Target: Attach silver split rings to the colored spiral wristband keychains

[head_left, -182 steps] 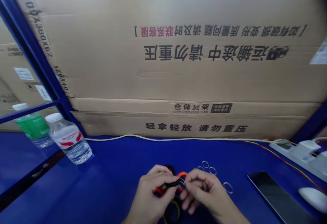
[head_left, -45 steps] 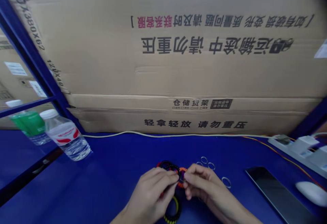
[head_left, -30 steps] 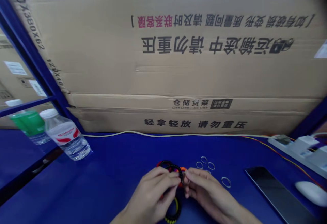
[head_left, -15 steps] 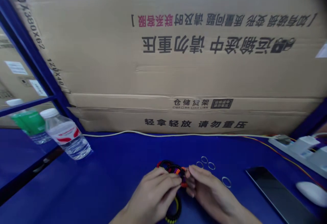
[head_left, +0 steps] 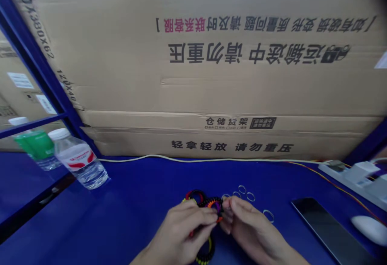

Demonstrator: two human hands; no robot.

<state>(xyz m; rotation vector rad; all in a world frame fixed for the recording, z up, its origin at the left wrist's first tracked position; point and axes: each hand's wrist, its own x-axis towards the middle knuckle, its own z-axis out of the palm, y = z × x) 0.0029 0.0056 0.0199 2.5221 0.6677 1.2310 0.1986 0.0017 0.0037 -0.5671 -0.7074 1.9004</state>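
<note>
My left hand [head_left: 187, 228] is closed in a pinch on a braided cord bracelet [head_left: 214, 204] in black, orange and purple. Close by its right edge, the thumb and fingers of my right hand [head_left: 246, 220] are bent together; what lies between them is too blurred and hidden to make out. A black and red braided bracelet [head_left: 196, 195] lies just behind my left fingers. Beneath my hands a black and yellow one [head_left: 206, 253] shows in part. At my right fingertips a thin metal ring [head_left: 225, 196] is partly visible.
Several metal rings [head_left: 250, 197] lie behind and right of my right hand. Farther right are a dark phone [head_left: 329, 228], a white mouse [head_left: 369, 229] and a power strip [head_left: 341, 172]. Water bottles [head_left: 80, 160] stand at left. A large cardboard sheet [head_left: 211, 95] walls the back.
The bracelet in my left hand has turned so its orange and purple loop shows more. My right fingers have shifted slightly right, and the red bracelet and another ring are more exposed.
</note>
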